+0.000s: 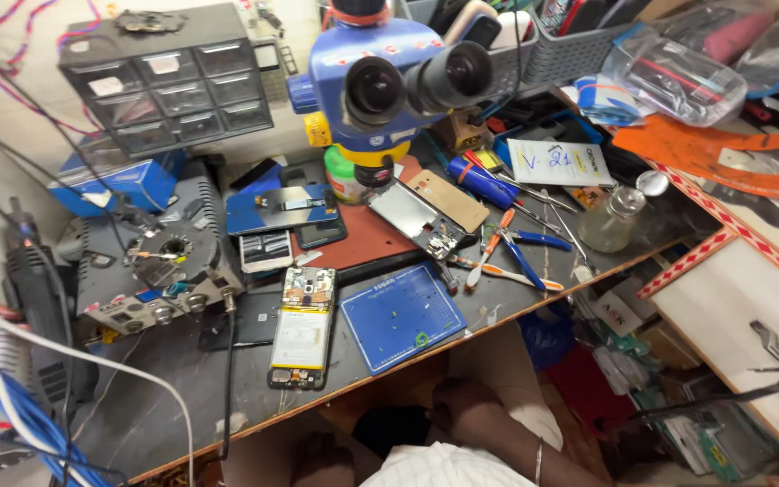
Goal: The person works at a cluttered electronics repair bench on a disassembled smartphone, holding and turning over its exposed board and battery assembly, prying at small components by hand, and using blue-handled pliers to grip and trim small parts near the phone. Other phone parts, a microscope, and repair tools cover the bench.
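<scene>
One arm is hanging below the surface edge; fingers hidden, can't tell their state. Opened phone and blue mat are lying just above.

Only one bare forearm with a thin metal bangle at the wrist shows, lying low at six o'clock and running toward ten o'clock; its hand is dim, grip unclear; the other hand is unseen

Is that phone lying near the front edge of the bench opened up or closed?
Opened up. The phone lies flat with its back cover off, showing the battery and circuit boards at both ends.
</scene>
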Demonstrator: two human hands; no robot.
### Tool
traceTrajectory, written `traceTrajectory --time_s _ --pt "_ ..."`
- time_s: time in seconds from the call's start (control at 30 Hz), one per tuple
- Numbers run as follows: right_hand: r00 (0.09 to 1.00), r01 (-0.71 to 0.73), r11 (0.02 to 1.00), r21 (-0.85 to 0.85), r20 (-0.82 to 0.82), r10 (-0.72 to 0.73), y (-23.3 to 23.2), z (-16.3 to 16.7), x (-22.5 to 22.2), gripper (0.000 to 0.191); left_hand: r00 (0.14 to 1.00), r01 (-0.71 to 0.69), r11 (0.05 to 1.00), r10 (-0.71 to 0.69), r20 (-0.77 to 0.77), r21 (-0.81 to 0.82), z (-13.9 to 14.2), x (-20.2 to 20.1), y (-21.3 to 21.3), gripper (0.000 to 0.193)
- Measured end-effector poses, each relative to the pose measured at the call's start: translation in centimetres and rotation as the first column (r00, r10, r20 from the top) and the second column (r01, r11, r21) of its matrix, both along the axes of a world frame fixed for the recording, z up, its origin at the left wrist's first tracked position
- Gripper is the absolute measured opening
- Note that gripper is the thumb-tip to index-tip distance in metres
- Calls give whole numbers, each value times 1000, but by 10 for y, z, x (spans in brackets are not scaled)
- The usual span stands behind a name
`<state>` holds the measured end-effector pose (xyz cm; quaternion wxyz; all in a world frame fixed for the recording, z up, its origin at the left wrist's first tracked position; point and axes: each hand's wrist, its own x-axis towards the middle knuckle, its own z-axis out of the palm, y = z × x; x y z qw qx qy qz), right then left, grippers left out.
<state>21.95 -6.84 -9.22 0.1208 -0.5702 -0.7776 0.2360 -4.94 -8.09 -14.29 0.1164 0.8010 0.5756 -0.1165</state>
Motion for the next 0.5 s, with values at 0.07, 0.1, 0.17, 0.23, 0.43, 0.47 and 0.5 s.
traceTrajectory --time_s 0.07,0.1,0.17,0.23,0.43,0.47,0.5 --pt "999 14 999 -46 42 -12 -1 -2 2 26 999 28 995 -30 -27 -97 -5 1 -4 25" --pt "998 11 997 -70 64 -6 -1 -4 1 27 1000 3 998 -4 -10 -62 -8 2 -9 24" --pt "993 -52 998 -30 103 55 -1 -9 1 27 999 -43 999 43 33 -20 -10 -3 -8 23" --pt "991 -16 998 -68 134 25 5 -13 2 26 987 -71 997 72 142 -18 -10 -10 -10 22" --pt "987 126 971 -202 124 -103 17 -17 -20 29 771 -240 969 151 619 63 11 -55 -37 24" --pt "988 117 973 -197 122 -94 20 -15 -27 29 718 -270 958 132 684 100 18 -69 -50 25" --pt "988 115 974 -197 123 -92 29 -18 -46 29 693 -266 952 78 717 154 28 -78 -56 26"
